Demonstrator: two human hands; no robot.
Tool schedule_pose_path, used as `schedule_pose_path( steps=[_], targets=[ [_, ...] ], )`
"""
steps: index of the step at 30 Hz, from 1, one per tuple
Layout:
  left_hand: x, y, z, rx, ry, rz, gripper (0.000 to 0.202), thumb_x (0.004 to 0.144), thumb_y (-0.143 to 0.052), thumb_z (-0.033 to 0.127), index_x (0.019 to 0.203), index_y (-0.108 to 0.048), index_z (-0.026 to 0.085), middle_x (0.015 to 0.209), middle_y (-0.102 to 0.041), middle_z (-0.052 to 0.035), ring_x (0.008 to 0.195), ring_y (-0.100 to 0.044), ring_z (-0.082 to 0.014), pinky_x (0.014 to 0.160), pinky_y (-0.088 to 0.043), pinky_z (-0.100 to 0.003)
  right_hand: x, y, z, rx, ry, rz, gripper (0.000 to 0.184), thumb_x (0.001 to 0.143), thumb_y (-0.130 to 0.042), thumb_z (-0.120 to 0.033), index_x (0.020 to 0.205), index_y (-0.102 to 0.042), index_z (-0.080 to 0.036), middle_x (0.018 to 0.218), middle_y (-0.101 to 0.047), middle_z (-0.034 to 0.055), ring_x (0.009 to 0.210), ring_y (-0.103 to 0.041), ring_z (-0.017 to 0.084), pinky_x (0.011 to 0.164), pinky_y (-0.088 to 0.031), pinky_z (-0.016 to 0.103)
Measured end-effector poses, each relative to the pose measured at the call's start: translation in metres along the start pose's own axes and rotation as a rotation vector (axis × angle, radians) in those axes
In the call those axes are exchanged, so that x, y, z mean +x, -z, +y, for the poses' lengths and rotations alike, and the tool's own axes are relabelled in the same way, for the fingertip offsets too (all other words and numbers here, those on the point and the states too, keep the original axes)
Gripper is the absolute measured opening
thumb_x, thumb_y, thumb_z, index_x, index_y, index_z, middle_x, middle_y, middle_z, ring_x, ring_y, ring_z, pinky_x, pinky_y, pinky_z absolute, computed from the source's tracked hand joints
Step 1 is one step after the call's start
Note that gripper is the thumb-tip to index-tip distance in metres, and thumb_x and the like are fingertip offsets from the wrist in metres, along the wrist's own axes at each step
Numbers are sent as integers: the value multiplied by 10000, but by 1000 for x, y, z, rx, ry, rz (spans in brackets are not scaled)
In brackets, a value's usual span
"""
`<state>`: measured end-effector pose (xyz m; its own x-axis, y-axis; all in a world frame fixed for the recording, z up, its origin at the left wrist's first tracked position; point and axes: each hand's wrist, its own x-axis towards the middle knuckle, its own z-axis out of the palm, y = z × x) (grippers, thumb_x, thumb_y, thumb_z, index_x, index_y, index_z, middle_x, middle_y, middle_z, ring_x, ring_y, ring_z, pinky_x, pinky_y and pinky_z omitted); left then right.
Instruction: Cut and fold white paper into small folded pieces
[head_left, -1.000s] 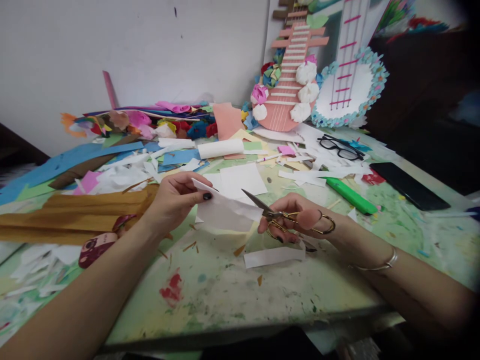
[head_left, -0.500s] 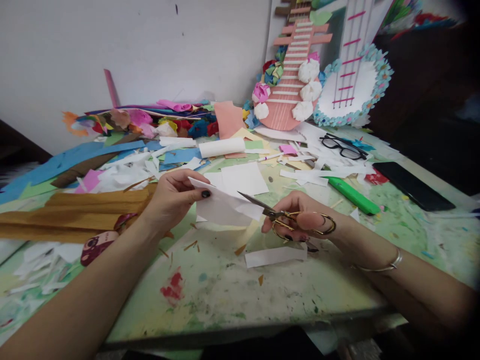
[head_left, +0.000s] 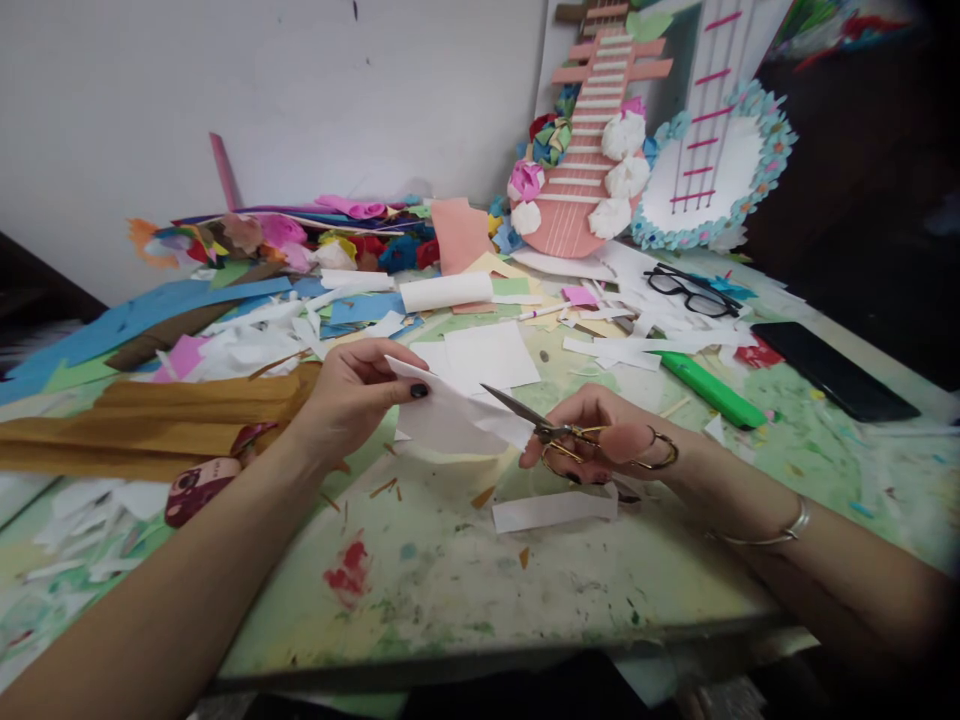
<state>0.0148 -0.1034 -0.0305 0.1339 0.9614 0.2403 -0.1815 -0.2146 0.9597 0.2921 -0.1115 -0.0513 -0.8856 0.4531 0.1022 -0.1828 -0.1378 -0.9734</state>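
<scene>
At three o'clock on your white sheet (head_left: pixel 450 420), the scissors (head_left: pixel 547 432) overlap the edge, so cutting looks like the step in hand! Your left hand (head_left: pixel 349 390) pinches the sheet's ten o'clock corner, above the worktop (head_left: pixel 420 600); your right hand (head_left: pixel 615 410) grips the scissors, fingers through the loops. Another snip calls for keeping that edge taut. And the sheet: plain, thin-looking, gently bowed, shaded below, with a loose strip (head_left: pixel 555 510) at its four o'clock.
</scene>
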Motion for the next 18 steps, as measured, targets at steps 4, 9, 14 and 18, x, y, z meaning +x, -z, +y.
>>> schedule_pose_path(
  steps=[4,9,14,18],
  targets=[
    [-2,-1,-2,19,38,-18,208,483,-874,230,638,-736,213,612,-701,-7,531,-612,-117,504,-492,-210,-1,2,7,25,25,-17,726,723,-628,-663,1104,-657,-45,696,-572,31,476,-411,43,396,-285,180],
    [-2,2,-5,61,37,-42,186,521,-855,217,663,-734,210,644,-711,-18,554,-636,-133,531,-515,-231,-1,3,10,54,15,-30,745,704,-644,-664,1104,-658,-36,674,-566,23,461,-410,40,390,-281,181],
    [-2,0,-4,46,46,-20,198,489,-866,231,637,-735,219,619,-705,-12,536,-620,-126,506,-495,-218,-1,0,6,75,-15,-3,697,697,-663,-651,1058,-679,-55,662,-531,2,441,-377,30,371,-256,178],
    [-2,1,-3,18,37,-6,215,479,-876,247,637,-733,220,601,-690,-2,526,-605,-113,501,-478,-208,-1,-2,1,50,-24,36,679,698,-680,-630,1029,-683,-37,600,-487,-23,418,-321,22,364,-204,180]
  ],
)
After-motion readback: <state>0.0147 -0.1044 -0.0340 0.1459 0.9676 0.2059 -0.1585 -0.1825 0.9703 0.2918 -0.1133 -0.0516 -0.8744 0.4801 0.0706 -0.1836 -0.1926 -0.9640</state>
